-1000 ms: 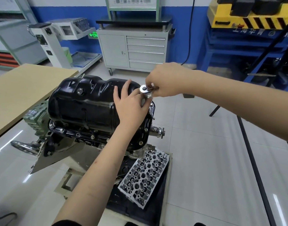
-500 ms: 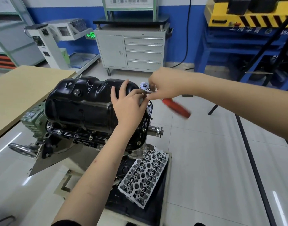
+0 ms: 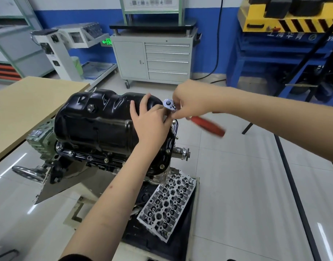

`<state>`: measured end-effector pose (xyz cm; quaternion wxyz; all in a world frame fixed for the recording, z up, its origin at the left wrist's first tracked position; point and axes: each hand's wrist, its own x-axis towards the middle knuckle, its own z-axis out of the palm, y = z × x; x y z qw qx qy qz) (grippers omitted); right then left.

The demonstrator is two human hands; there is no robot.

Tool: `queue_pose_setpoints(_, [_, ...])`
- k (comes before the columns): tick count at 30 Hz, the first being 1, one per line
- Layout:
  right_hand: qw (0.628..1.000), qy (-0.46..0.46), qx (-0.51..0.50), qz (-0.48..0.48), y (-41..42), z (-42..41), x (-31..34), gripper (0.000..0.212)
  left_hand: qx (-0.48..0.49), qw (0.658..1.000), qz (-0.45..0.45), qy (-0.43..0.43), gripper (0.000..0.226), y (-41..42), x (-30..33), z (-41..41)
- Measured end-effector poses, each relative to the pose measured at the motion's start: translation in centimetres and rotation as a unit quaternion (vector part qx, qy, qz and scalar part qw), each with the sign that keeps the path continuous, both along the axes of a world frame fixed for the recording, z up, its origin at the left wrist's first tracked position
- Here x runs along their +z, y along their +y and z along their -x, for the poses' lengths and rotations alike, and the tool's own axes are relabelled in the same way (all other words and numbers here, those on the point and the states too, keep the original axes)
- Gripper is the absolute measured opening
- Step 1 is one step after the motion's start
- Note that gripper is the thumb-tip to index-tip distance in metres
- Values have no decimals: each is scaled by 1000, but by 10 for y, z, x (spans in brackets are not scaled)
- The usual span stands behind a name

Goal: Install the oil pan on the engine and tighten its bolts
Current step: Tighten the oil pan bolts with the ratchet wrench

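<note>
A glossy black oil pan (image 3: 97, 121) sits on top of the engine (image 3: 97, 159), which is mounted on a stand. Several bolts (image 3: 167, 151) show along the pan's flange. My left hand (image 3: 152, 121) rests on the pan's right end, its fingertips at the shaft under the ratchet head. A ratchet wrench (image 3: 169, 104) with a red handle (image 3: 209, 125) stands on the pan's far right edge. My right hand (image 3: 190, 100) pinches the wrench just behind its silver head. The socket and the bolt under it are hidden by my fingers.
A grey cylinder head (image 3: 167, 206) lies on a black mat below the engine. A wooden table (image 3: 20, 110) stands to the left. A grey drawer cabinet (image 3: 152, 59) is behind, a blue frame (image 3: 275, 59) at the right, and a handwheel (image 3: 28, 174) sticks out at the stand's left.
The red handle has swung out from behind my right hand and now points down to the right. My left hand has stayed on the pan's right end.
</note>
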<state>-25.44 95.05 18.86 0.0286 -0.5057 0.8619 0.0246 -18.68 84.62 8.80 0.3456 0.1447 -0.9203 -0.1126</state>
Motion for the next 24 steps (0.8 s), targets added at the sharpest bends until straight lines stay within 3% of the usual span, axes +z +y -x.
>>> queue_pose_setpoints(2, [997, -72, -26, 2, 0, -4, -2, 29, -4, 1000, 11, -13, 24, -2, 0, 1])
queue_pose_setpoints(5, [998, 64, 2, -3, -2, 2, 5, 9, -33, 998, 43, -21, 28, -6, 5, 2])
queue_pose_setpoints(8, [985, 165, 53, -16, 0, 11, 8, 32, -74, 992, 78, -62, 31, -4, 11, 10])
queue_pose_setpoints(13, [982, 186, 11, -20, 5, 15, 4, 17, -65, 994, 65, -60, 31, -8, 16, 14])
queue_pose_setpoints(17, [996, 84, -7, -8, 12, 14, 4, 31, -53, 995, 46, -69, 26, -9, 21, 16])
queue_pose_setpoints(19, [991, 128, 29, -20, 12, 13, 5, 13, -77, 993, 27, -90, 23, -11, 24, 16])
queue_pose_setpoints(21, [969, 221, 100, -40, 10, 15, 3, 21, -112, 986, 12, -120, 19, -13, 28, 15])
queue_pose_setpoints(24, [960, 246, 130, -37, 5, 17, 3, 22, -127, 982, 18, -138, 19, -17, 32, 14])
